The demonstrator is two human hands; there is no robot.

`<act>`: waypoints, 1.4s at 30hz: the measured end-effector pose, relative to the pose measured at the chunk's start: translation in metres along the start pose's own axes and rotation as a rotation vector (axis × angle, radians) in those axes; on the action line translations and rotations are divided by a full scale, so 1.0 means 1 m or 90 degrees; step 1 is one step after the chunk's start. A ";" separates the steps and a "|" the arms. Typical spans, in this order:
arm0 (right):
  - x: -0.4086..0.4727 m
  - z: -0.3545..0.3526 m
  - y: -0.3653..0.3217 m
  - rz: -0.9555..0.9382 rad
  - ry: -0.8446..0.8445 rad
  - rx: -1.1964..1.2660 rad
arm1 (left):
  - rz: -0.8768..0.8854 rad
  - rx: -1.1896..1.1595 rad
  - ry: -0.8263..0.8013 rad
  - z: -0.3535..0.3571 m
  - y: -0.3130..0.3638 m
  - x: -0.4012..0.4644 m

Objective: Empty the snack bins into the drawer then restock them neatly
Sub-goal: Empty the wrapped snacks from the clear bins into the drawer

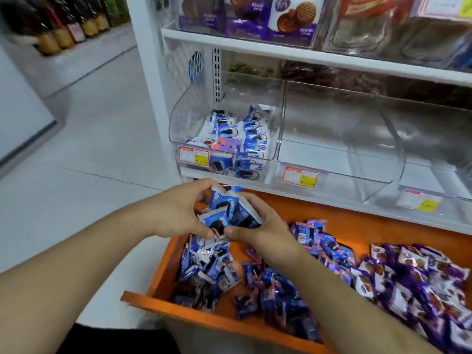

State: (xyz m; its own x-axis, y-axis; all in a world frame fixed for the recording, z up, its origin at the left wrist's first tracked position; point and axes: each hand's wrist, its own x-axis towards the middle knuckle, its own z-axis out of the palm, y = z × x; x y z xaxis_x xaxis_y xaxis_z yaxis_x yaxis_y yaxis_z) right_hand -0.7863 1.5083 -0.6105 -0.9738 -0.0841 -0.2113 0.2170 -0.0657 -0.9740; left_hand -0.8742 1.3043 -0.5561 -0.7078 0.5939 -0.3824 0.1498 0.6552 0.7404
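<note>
A bunch of blue cookie packets point(229, 212) is held upright between my left hand point(176, 213) and my right hand point(258, 223), both curled round it above the left end of the open orange drawer point(204, 318). Loose blue packets point(212, 272) and purple packets point(421, 279) lie heaped in the drawer. The left clear bin point(184, 118) on the shelf holds rows of blue packets point(245, 139). The clear bin point(344, 139) beside it has nothing inside.
A third clear bin point(439, 175) sits further right. The shelf above carries purple snack boxes point(245, 16) and clear jars point(362, 29). Bottles point(63, 24) line a shelf at far left. Grey tiled floor point(97, 123) lies left of the drawer.
</note>
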 end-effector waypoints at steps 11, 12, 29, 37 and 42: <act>0.068 0.008 0.081 0.282 -0.013 0.003 | -0.102 0.253 -0.093 -0.026 -0.061 0.037; 0.073 0.007 0.088 0.309 -0.029 -0.012 | -0.107 0.265 -0.097 -0.025 -0.062 0.039; 0.048 -0.037 0.085 0.206 -0.034 -0.214 | -0.179 0.415 -0.179 0.020 -0.071 0.052; 0.027 -0.047 0.035 0.131 -0.037 -0.316 | -0.110 0.409 -0.094 -0.009 -0.013 0.038; 0.022 -0.036 -0.041 -0.011 -0.046 -0.360 | 0.099 0.303 0.142 -0.034 0.010 0.026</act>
State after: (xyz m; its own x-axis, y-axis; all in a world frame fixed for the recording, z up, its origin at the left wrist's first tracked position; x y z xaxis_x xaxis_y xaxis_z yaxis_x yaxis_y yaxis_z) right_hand -0.8189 1.5445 -0.5777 -0.9653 -0.1573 -0.2086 0.1118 0.4730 -0.8740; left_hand -0.9145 1.3101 -0.5399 -0.7741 0.6209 -0.1232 0.5233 0.7372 0.4274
